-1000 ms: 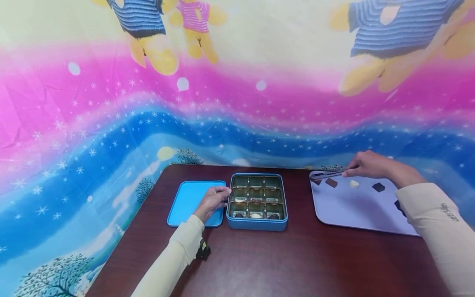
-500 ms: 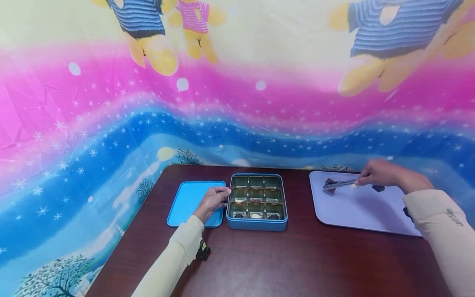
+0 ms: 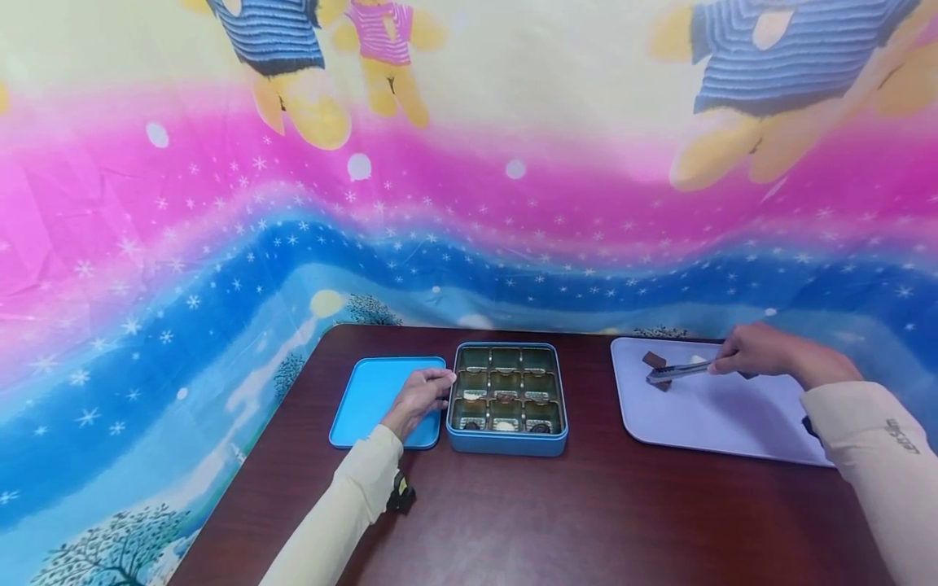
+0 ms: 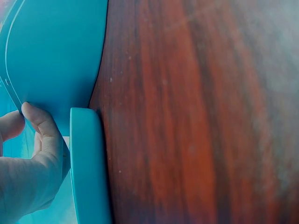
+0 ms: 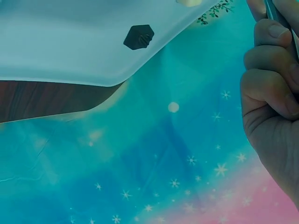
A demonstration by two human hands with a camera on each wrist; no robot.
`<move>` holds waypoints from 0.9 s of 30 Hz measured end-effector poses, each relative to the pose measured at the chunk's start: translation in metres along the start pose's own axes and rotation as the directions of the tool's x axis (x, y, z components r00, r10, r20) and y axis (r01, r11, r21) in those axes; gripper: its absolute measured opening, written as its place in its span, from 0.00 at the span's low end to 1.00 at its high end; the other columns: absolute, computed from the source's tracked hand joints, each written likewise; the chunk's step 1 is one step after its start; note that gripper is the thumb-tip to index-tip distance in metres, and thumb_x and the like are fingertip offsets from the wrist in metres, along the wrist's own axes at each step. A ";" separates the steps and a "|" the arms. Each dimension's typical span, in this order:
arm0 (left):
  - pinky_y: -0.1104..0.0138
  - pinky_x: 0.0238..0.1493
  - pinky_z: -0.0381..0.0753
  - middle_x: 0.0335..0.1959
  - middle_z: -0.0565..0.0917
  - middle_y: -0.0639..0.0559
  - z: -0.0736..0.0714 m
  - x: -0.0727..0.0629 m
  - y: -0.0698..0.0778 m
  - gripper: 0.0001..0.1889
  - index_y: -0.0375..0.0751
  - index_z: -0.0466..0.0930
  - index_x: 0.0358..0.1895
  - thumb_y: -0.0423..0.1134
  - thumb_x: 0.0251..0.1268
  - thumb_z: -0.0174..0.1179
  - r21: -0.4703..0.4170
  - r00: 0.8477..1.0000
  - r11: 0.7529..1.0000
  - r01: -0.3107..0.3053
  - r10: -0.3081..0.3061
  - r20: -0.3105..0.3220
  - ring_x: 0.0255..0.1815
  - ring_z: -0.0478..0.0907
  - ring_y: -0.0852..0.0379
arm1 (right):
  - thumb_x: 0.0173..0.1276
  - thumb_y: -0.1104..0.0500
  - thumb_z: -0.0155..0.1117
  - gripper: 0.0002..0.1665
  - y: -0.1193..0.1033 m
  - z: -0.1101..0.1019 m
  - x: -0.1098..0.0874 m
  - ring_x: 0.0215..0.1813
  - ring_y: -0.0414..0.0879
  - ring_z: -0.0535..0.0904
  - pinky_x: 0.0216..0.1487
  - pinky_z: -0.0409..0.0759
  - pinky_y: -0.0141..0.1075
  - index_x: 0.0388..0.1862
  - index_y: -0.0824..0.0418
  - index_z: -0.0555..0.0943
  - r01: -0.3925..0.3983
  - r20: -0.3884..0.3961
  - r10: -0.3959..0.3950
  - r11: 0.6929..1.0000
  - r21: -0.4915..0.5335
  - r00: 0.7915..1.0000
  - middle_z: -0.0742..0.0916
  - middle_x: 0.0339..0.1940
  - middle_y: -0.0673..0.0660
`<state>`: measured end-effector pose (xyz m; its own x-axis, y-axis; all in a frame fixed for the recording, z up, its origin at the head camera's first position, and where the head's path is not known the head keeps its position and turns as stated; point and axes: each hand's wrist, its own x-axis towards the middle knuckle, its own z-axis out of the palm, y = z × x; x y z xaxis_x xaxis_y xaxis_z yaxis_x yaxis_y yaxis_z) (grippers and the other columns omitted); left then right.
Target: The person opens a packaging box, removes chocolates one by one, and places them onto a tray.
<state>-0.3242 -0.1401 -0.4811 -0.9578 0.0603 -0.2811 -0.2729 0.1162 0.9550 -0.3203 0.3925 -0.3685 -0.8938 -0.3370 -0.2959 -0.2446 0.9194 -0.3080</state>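
Observation:
My left hand (image 3: 418, 397) pinches the left rim of a blue square box (image 3: 506, 444) between thumb and fingertips, as the left wrist view shows close up. Gold dividers split the box into compartments; the front row holds dark and white chocolates. My right hand (image 3: 758, 352) grips metal tongs (image 3: 681, 370) above a lilac tray (image 3: 703, 431). The tong tips overlap one brown chocolate (image 3: 664, 386), and another brown chocolate (image 3: 652, 358) lies just behind them. In the right wrist view, curled fingers wrap the tongs, whose tips are out of frame.
Left of the box lies its blue lid (image 3: 370, 399), partly under my left hand. A dark chocolate (image 5: 138, 37) and a white chocolate (image 5: 188, 2) lie on the tray near my right hand. A patterned cloth (image 3: 469, 203) hangs behind the brown table (image 3: 572, 521).
My right hand has moved the tongs from the tray's back left corner rightward and toward me. One brown chocolate has shifted from that corner to in front of the other. The left hand stays put.

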 end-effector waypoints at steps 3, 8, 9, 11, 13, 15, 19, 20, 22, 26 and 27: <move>0.64 0.42 0.82 0.54 0.82 0.40 0.000 0.000 0.000 0.20 0.34 0.76 0.62 0.41 0.74 0.59 -0.001 1.000 1.000 0.003 -0.003 0.001 0.45 0.81 0.53 | 0.69 0.49 0.67 0.12 -0.001 0.001 0.000 0.21 0.40 0.65 0.25 0.67 0.35 0.34 0.55 0.90 0.002 -0.005 -0.002 1.000 -0.008 1.000 0.72 0.14 0.47; 0.63 0.42 0.82 0.54 0.82 0.40 0.000 -0.001 0.000 0.21 0.33 0.75 0.63 0.42 0.74 0.59 0.005 1.000 1.000 -0.006 0.006 0.004 0.46 0.81 0.53 | 0.69 0.49 0.67 0.13 -0.001 0.002 0.000 0.22 0.41 0.67 0.26 0.68 0.35 0.34 0.56 0.90 0.013 -0.014 -0.013 1.000 -0.013 1.000 0.74 0.16 0.47; 0.63 0.42 0.82 0.54 0.82 0.40 0.000 -0.001 0.000 0.21 0.33 0.75 0.63 0.42 0.74 0.58 0.004 1.000 1.000 -0.008 0.008 0.004 0.46 0.81 0.53 | 0.69 0.49 0.67 0.13 0.000 0.002 -0.001 0.22 0.40 0.67 0.26 0.68 0.35 0.34 0.56 0.90 0.011 -0.018 -0.011 1.000 -0.016 1.000 0.74 0.15 0.47; 0.64 0.41 0.82 0.54 0.81 0.40 0.000 -0.001 0.000 0.21 0.33 0.75 0.63 0.42 0.74 0.58 0.002 1.000 1.000 -0.010 0.010 0.005 0.45 0.80 0.53 | 0.69 0.48 0.67 0.14 0.000 0.001 -0.001 0.21 0.40 0.67 0.26 0.68 0.35 0.33 0.56 0.90 0.026 -0.035 -0.027 0.999 -0.025 0.999 0.74 0.15 0.47; 0.64 0.41 0.82 0.54 0.82 0.40 0.000 -0.001 0.000 0.21 0.33 0.75 0.63 0.42 0.74 0.58 0.001 1.000 1.000 -0.012 0.012 0.004 0.45 0.80 0.53 | 0.69 0.48 0.67 0.15 -0.002 -0.001 -0.002 0.20 0.40 0.69 0.27 0.70 0.36 0.35 0.57 0.90 0.045 -0.058 -0.047 0.999 -0.027 0.997 0.78 0.17 0.47; 0.64 0.41 0.82 0.54 0.82 0.40 0.000 -0.002 0.000 0.21 0.33 0.75 0.63 0.41 0.74 0.58 0.000 1.000 1.000 -0.013 0.013 0.003 0.45 0.80 0.54 | 0.68 0.46 0.67 0.17 -0.005 -0.003 -0.002 0.18 0.40 0.69 0.29 0.71 0.36 0.37 0.58 0.91 0.048 -0.082 -0.050 0.999 -0.024 0.995 0.83 0.21 0.49; 0.65 0.40 0.82 0.54 0.82 0.40 0.000 -0.002 0.000 0.21 0.33 0.75 0.63 0.41 0.74 0.59 -0.005 1.000 1.000 -0.016 0.016 0.001 0.44 0.80 0.54 | 0.67 0.43 0.68 0.24 -0.020 -0.004 0.001 0.20 0.40 0.72 0.32 0.76 0.38 0.45 0.62 0.90 0.095 -0.146 -0.098 0.995 -0.028 0.984 0.90 0.39 0.60; 0.65 0.40 0.82 0.54 0.81 0.40 0.000 -0.002 0.000 0.21 0.33 0.75 0.63 0.41 0.74 0.59 -0.007 1.000 1.000 -0.015 0.015 0.001 0.44 0.80 0.54 | 0.66 0.42 0.69 0.25 -0.024 -0.004 0.002 0.21 0.40 0.73 0.32 0.77 0.38 0.46 0.63 0.89 0.104 -0.160 -0.107 0.994 -0.029 0.981 0.90 0.41 0.62; 0.65 0.40 0.82 0.53 0.81 0.40 0.000 -0.002 0.000 0.21 0.33 0.75 0.63 0.41 0.74 0.59 -0.008 1.000 1.000 -0.015 0.015 0.000 0.43 0.80 0.54 | 0.66 0.42 0.69 0.27 -0.034 -0.003 0.005 0.25 0.40 0.76 0.32 0.76 0.38 0.48 0.64 0.88 0.130 -0.194 -0.135 0.991 -0.039 0.972 0.89 0.45 0.64; 0.64 0.40 0.82 0.54 0.81 0.41 0.000 -0.002 -0.001 0.21 0.33 0.75 0.63 0.41 0.74 0.59 -0.009 1.000 1.000 -0.015 0.015 0.003 0.44 0.80 0.54 | 0.66 0.43 0.70 0.25 -0.054 -0.001 0.010 0.29 0.39 0.78 0.31 0.74 0.36 0.50 0.62 0.88 0.166 -0.227 -0.167 0.986 -0.022 0.959 0.89 0.48 0.64; 0.64 0.41 0.82 0.54 0.81 0.40 0.000 -0.002 -0.001 0.21 0.33 0.75 0.63 0.41 0.74 0.59 -0.008 1.000 1.000 -0.016 0.016 0.003 0.44 0.80 0.54 | 0.65 0.43 0.70 0.24 -0.060 -0.001 0.011 0.28 0.38 0.76 0.30 0.73 0.35 0.49 0.60 0.89 0.181 -0.229 -0.179 0.983 -0.015 0.957 0.89 0.47 0.62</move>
<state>-0.3222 -0.1398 -0.4816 -0.9618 0.0648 -0.2658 -0.2581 0.1071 0.9602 -0.3158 0.3339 -0.3526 -0.8974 -0.4407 -0.0206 -0.4078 0.8463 -0.3428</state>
